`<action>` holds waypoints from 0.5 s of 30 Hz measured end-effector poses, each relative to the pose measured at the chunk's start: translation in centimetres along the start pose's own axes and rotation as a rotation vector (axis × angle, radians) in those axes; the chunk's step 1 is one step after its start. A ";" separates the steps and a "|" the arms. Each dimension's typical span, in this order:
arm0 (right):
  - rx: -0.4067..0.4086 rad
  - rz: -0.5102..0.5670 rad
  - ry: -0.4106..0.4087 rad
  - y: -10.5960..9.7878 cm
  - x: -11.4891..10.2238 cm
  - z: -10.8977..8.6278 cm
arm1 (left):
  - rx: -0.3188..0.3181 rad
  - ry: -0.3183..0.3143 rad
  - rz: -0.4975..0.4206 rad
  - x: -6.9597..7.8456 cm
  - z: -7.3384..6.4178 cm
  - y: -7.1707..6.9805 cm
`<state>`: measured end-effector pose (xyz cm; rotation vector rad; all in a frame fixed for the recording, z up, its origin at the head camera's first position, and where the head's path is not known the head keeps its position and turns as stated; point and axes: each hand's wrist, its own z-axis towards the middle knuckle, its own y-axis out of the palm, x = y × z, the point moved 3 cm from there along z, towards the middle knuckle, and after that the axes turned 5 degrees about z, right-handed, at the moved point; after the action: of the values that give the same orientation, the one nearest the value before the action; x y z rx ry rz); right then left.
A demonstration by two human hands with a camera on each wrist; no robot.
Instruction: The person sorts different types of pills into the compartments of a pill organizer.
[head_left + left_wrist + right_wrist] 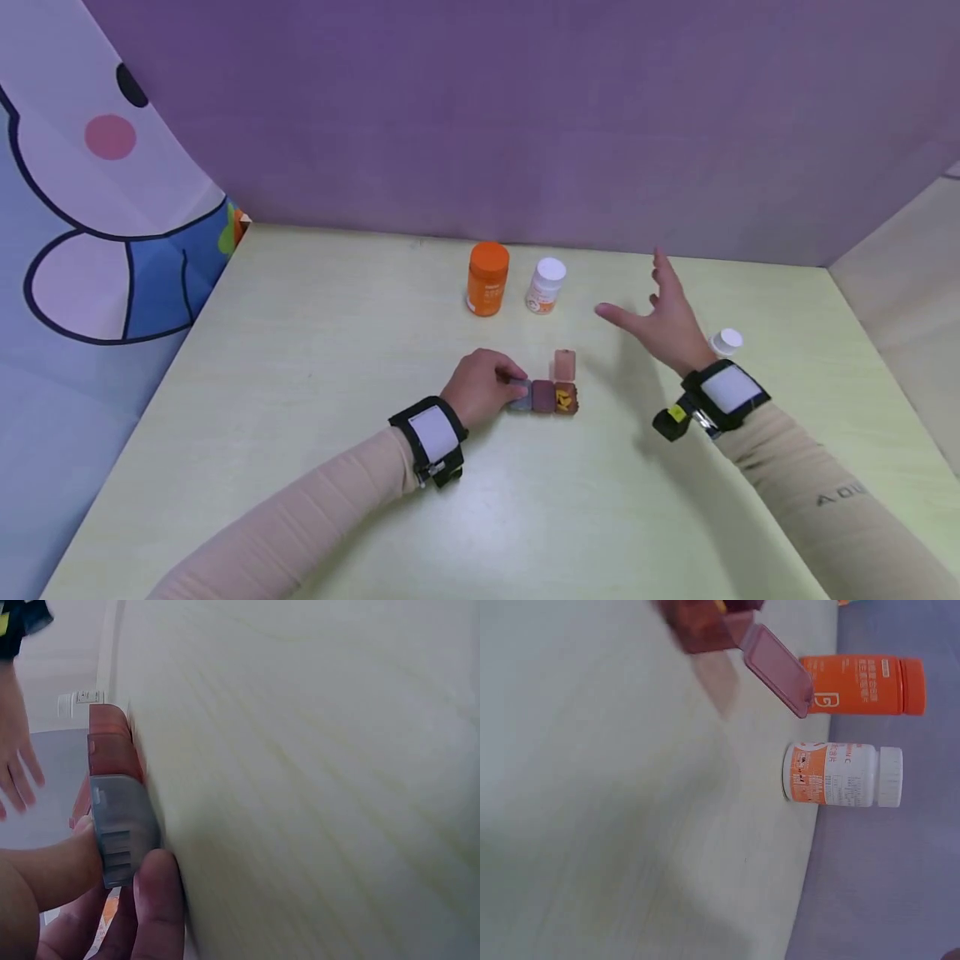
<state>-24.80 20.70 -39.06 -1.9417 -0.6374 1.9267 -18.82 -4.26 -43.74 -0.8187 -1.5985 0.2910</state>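
From where I stand, the left hand [480, 388] pinches the grey end of a pill box [543, 397] on the surface [330, 333]. Behind stand an orange bottle [487, 282], then a white bottle [545, 286]. The box's rightmost compartment gapes, holding yellow pieces [563, 401]. The right hand [670, 332] hovers, spread wide, gripping nothing; a white-capped container [727, 340] peeks out beyond.

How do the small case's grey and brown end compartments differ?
The grey compartment is closed, while the brown compartment has its lid open. Yellow pieces show in the brown one; the grey one's contents cannot be seen. The left hand pinches the grey one, not the brown. Both share one row.
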 end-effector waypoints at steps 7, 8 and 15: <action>-0.197 0.040 0.075 3.9 -0.2 3.5 | 0.001 0.012 -0.012 -0.1 0.0 0.2; -0.216 0.047 0.075 4.4 -0.3 3.9 | 0.000 0.015 -0.007 -0.1 0.0 0.1; -0.247 0.062 0.119 6.9 -0.3 5.8 | -0.006 0.013 -0.005 0.0 0.1 -0.1</action>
<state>-29.99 14.24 -42.65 -2.2305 -0.8231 1.8236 -18.96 -4.33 -43.71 -0.8189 -1.5896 0.2768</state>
